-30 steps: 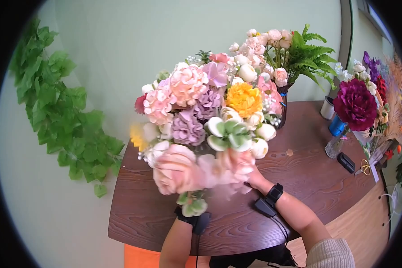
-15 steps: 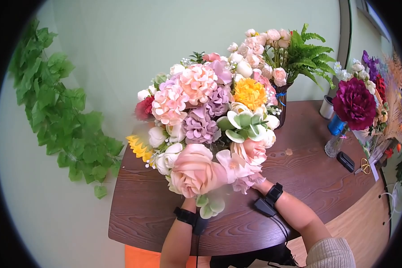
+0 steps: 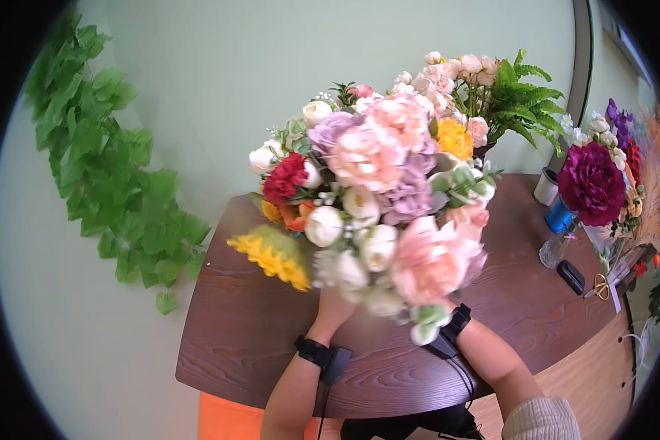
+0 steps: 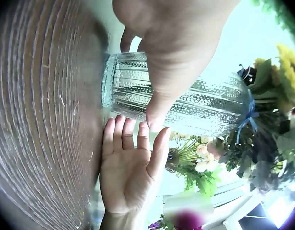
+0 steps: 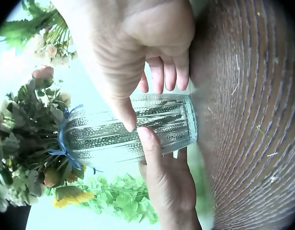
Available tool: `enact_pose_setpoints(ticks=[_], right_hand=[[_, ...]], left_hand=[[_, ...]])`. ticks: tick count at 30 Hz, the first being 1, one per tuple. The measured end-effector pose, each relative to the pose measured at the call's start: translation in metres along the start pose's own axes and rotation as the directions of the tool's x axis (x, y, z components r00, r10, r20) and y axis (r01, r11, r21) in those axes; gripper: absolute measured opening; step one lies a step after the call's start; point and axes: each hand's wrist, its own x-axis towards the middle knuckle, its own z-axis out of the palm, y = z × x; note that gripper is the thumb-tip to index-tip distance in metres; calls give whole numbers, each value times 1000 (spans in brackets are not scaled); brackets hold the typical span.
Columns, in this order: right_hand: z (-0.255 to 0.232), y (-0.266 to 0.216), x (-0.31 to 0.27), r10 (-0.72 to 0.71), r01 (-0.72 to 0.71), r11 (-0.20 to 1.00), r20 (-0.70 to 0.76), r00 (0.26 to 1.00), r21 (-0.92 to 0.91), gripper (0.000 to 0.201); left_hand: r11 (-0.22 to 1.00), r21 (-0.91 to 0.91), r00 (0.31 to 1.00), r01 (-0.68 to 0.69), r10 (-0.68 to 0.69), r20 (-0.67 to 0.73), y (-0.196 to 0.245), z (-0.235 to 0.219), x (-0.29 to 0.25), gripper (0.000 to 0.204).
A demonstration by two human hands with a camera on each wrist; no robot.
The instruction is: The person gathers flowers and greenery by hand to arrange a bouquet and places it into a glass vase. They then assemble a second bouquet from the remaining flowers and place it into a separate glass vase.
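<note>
A large bouquet [image 3: 374,198] of pink, white, lilac, red and yellow flowers stands in a ribbed clear glass vase [image 4: 205,105], its base right at the tabletop. Blue ribbon [image 4: 249,120] is tied round the vase's neck. My left hand [image 4: 178,38] grips the lower body of the vase, thumb in front and fingers behind. On the other side, my right hand [image 4: 128,177] has its palm turned up and fairly straight fingers, the tips at the glass. In the right wrist view, the right thumb lies against the vase. The flowers mostly hide the right hand in the head view.
Behind the bouquet stands a dark vase with pale roses and a fern [image 3: 524,99]. To the right on the brown table [image 3: 249,352] are a small glass vase [image 3: 554,253], a black case [image 3: 570,277], gold-handled scissors [image 3: 601,287] and more flowers [image 3: 592,183]. Ivy [image 3: 125,183] hangs on the left wall.
The bouquet has turned: the yellow and red flowers on the left have swung towards the front, and the big pink rose has moved right. My left hand has shifted slightly forward.
</note>
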Motion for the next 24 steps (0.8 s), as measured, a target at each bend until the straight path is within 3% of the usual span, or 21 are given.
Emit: enact_pose_setpoints(ticks=[1, 2, 3, 5, 8, 9, 12, 15, 17, 19, 21, 23, 24], right_hand=[[6, -11, 21, 4, -4, 1000, -9, 1000, -8, 49], [-6, -8, 4, 7, -7, 1000, -19, 1000, -16, 49], [1, -16, 19, 10, -11, 1000, -30, 1000, -25, 49], [5, -22, 22, 15, -17, 999, -52, 999, -42, 48], [3, -25, 11, 22, -28, 997, -78, 997, -67, 48], [6, -27, 13, 24, -31, 997, -84, 996, -76, 48], [7, -39, 19, 31, -42, 994, -105, 994, -102, 47], [14, -49, 27, 35, -52, 990, -133, 990, -129, 47], [15, -50, 18, 36, -59, 987, -154, 987, -146, 47], [22, -58, 29, 36, -65, 984, -176, 984, -163, 47], [27, -66, 39, 34, -71, 981, -199, 979, -178, 46], [39, -76, 55, 32, -77, 978, -224, 974, -194, 46], [44, -80, 60, 32, -81, 976, -237, 971, -201, 46]], left_hand=[[1000, -3, 1000, 4, -4, -4, 1, 1, 4, 79], [1000, -7, 1000, 7, -7, -6, 0, 1, 3, 80], [996, -85, 996, -35, 42, 78, 12, -7, 3, 77], [995, -92, 987, 26, -11, 162, 31, -17, 4, 75], [989, -146, 987, -34, 56, 149, -3, 4, 10, 80], [989, -147, 988, -31, 53, 144, 5, -1, 8, 80], [966, -257, 974, 33, 26, 224, 25, -18, 6, 98], [990, -124, 975, 69, -40, 221, -4, -6, 7, 104], [986, -149, 967, 78, -39, 251, -9, -4, 8, 108], [963, -251, 979, 93, -43, 198, -1, -3, 7, 107], [993, -116, 995, -3, 15, 101, 8, -4, 10, 86], [998, -62, 999, 28, -26, 38, 40, -15, 3, 69], [979, -194, 996, 58, -43, 78, 45, -19, 4, 76]])
